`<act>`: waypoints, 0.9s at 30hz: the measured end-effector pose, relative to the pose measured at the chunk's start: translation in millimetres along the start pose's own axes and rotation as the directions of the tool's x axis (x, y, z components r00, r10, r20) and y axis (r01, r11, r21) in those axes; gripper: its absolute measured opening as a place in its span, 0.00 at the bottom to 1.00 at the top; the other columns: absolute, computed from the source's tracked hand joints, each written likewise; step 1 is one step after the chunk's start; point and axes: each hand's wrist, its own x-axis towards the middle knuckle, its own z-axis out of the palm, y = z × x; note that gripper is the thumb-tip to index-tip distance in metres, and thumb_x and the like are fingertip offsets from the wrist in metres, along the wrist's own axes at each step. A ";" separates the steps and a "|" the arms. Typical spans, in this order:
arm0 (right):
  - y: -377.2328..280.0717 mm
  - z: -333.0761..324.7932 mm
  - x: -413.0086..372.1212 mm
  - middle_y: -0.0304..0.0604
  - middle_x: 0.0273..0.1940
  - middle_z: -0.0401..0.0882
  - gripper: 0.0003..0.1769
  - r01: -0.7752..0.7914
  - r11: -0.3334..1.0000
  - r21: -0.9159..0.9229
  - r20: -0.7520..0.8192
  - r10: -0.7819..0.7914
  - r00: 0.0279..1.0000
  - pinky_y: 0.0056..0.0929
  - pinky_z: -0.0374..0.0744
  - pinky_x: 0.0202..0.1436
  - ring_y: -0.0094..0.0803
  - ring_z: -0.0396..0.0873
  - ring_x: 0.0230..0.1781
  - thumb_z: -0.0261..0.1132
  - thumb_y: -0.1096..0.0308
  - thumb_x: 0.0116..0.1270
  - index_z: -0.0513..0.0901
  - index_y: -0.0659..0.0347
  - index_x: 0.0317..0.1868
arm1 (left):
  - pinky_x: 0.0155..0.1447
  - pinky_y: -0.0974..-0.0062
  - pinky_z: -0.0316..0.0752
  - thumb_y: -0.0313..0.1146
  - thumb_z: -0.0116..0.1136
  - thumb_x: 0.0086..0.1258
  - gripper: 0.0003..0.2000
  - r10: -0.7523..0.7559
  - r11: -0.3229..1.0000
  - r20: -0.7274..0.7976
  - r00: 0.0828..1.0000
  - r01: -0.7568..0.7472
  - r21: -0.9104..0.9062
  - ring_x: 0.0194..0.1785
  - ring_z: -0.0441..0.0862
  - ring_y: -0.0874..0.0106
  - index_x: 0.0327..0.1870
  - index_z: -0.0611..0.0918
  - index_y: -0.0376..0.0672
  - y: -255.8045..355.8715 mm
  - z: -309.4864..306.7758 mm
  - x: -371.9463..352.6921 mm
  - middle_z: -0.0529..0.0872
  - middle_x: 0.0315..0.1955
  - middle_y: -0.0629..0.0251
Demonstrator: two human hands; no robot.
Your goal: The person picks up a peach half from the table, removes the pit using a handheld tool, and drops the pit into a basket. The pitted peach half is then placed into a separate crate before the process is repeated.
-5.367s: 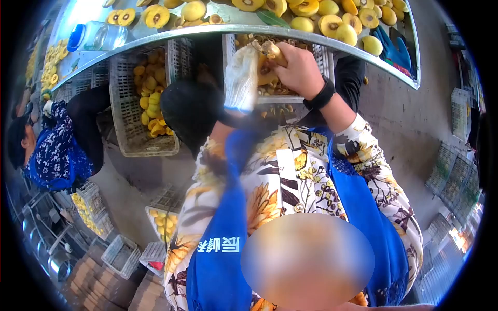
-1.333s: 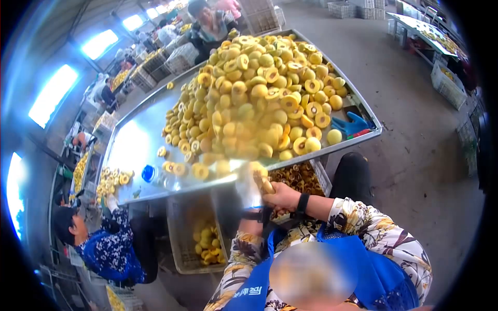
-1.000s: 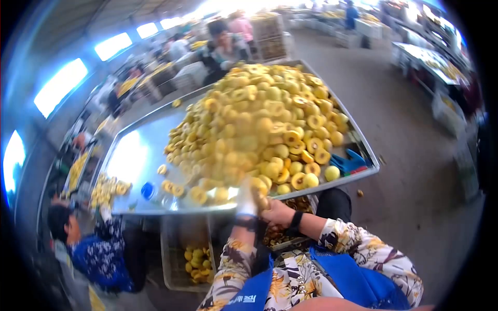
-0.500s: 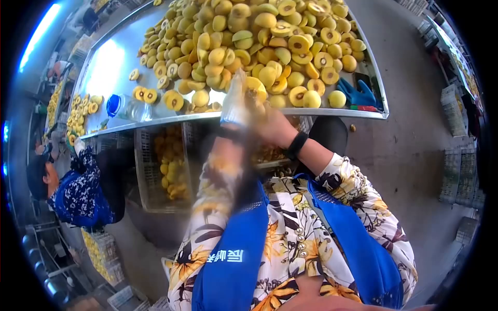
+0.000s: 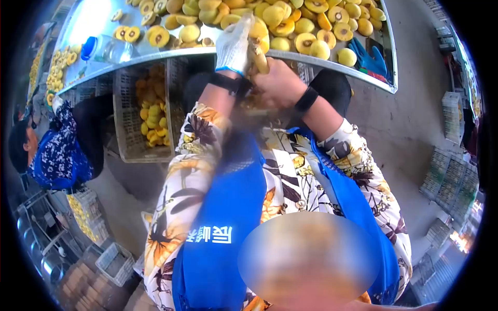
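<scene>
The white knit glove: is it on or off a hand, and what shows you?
On: the white knit glove covers the left hand, its blue-edged cuff close to the dark wristband.

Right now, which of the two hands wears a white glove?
The left hand: its white glove ends in a blue edge; the right hand shows bare skin.

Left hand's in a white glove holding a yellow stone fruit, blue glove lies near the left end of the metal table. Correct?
Not quite: the blue glove lies near the right end of the metal table, as the head view shows. The left hand is indeed in a white glove, holding a yellow stone fruit.
</scene>
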 end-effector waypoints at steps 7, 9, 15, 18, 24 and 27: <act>11.4 2.3 2.6 0.35 0.22 0.69 0.06 -0.147 0.969 0.196 0.128 0.123 0.984 0.18 0.63 0.12 0.19 0.64 0.13 0.56 0.74 0.58 0.70 0.61 0.38 | 0.31 0.82 0.72 0.43 0.57 0.66 0.15 -0.005 1.000 0.006 1.000 0.005 0.013 0.31 0.77 0.81 0.39 0.81 0.38 -7.9 -8.2 -3.0 0.82 0.35 0.66; 11.2 8.6 1.2 0.35 0.21 0.68 0.06 -0.115 0.980 0.162 0.085 0.102 0.991 0.19 0.62 0.12 0.19 0.63 0.12 0.56 0.74 0.59 0.69 0.61 0.37 | 0.31 0.83 0.72 0.43 0.58 0.65 0.14 0.101 0.988 -0.004 0.995 -0.100 0.116 0.31 0.77 0.81 0.38 0.82 0.38 -7.2 -7.4 -4.5 0.82 0.33 0.67; 29.1 14.1 4.9 0.34 0.20 0.66 0.06 -0.115 0.970 0.214 0.073 0.101 0.992 0.18 0.59 0.11 0.18 0.60 0.11 0.56 0.75 0.60 0.69 0.58 0.38 | 0.30 0.79 0.75 0.44 0.59 0.65 0.16 0.080 0.981 0.056 0.995 -0.089 0.173 0.31 0.80 0.78 0.43 0.80 0.39 -9.4 -14.3 -9.3 0.82 0.31 0.65; 28.4 1.5 5.5 0.34 0.20 0.67 0.07 -0.225 0.874 0.430 0.332 0.079 0.940 0.18 0.55 0.11 0.16 0.57 0.10 0.56 0.76 0.63 0.69 0.57 0.40 | 0.33 0.76 0.77 0.46 0.58 0.66 0.19 -0.092 0.901 0.223 0.970 0.176 -0.397 0.37 0.80 0.74 0.48 0.76 0.40 -4.0 -24.3 -17.8 0.81 0.36 0.64; 30.2 8.5 4.2 0.34 0.24 0.69 0.08 -0.297 0.812 0.502 0.382 0.100 0.919 0.16 0.53 0.10 0.14 0.56 0.10 0.55 0.75 0.64 0.70 0.57 0.43 | 0.36 0.80 0.75 0.39 0.58 0.66 0.15 -0.091 0.979 0.015 0.996 0.092 -0.180 0.35 0.78 0.77 0.45 0.78 0.37 -9.3 -25.3 -21.4 0.81 0.35 0.66; 21.7 7.3 -1.6 0.36 0.26 0.70 0.08 -0.365 0.751 0.551 0.454 0.098 0.886 0.15 0.53 0.10 0.14 0.56 0.10 0.54 0.75 0.65 0.70 0.58 0.44 | 0.33 0.82 0.74 0.36 0.60 0.64 0.12 0.023 0.998 0.023 0.999 -0.022 -0.054 0.30 0.78 0.80 0.42 0.80 0.37 -6.1 -20.9 -26.8 0.81 0.31 0.66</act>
